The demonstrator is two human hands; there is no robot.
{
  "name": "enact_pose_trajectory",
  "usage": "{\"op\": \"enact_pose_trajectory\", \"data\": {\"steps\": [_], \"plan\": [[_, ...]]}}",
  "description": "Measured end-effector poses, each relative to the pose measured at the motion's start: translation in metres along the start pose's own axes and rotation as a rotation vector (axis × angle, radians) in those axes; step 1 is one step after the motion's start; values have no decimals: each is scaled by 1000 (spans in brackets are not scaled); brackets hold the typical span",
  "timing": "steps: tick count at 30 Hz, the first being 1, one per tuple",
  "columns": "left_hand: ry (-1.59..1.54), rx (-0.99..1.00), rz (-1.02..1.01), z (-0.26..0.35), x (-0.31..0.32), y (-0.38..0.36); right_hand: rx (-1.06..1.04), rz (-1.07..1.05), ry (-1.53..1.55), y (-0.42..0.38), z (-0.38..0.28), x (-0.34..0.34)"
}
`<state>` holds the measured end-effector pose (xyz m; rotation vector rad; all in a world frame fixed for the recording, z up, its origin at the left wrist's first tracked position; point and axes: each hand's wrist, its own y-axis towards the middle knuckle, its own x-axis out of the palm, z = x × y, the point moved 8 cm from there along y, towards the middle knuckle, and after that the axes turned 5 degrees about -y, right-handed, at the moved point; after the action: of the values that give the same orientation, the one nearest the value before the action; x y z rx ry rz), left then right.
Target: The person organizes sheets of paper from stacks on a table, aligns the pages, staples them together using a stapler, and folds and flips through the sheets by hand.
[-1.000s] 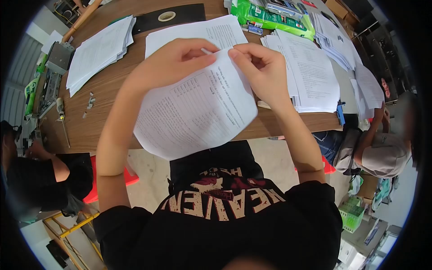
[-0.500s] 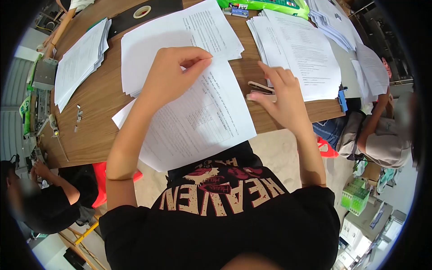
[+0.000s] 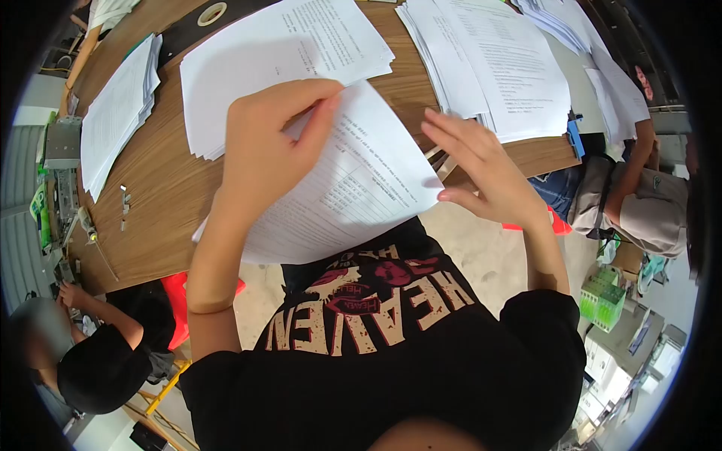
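Note:
My left hand (image 3: 278,143) pinches the top corner of a printed sheet (image 3: 353,188) between thumb and fingers. The sheet is raised and curved above the table's front edge; whether more sheets lie under it I cannot tell. At the sheet's right corner is my right hand (image 3: 485,169), fingers apart, holding nothing, its thumb at or very near the paper. Partly hidden behind that hand, a stapler (image 3: 444,161) lies on the wooden table. Beyond my left hand is a stack of printed pages (image 3: 226,83).
Another paper stack (image 3: 519,75) lies at the right, with a blue clip (image 3: 575,139) by its corner. At the left are more papers (image 3: 120,113), small metal pieces (image 3: 125,203) and a screwdriver (image 3: 88,225). A tape roll (image 3: 212,13) sits at the back. People sit at both sides.
My right hand has moved away from the stapler, down and right to the sheet's corner. The held sheet is now lifted and more curved. The view has shifted slightly.

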<state>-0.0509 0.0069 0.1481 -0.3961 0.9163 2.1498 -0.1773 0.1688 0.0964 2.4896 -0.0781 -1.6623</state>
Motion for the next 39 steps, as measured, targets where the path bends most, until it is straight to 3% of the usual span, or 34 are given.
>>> {"op": "enact_pose_trajectory", "data": {"steps": [7,10,12,13,15,21,29,39], "plan": [[-52,-28,-107,-9,3,-6,16,-98,-89,-8,19,32],[-52,4,-143,-4,5,-8,48,70,-119,2,19,24],[-43,12,-161,2,7,-11,342,125,417,4,25,11],[-28,8,-185,5,9,-12,336,120,424,10,17,6],[-12,3,-215,9,13,-15,67,179,69,23,-18,-15],[127,113,-224,24,20,-19,-74,128,-311,41,-53,-32],[161,213,-184,34,20,-22,-79,111,-373,46,-64,-31],[183,162,-238,32,25,-23,-77,124,-338,45,-59,-28]]}}
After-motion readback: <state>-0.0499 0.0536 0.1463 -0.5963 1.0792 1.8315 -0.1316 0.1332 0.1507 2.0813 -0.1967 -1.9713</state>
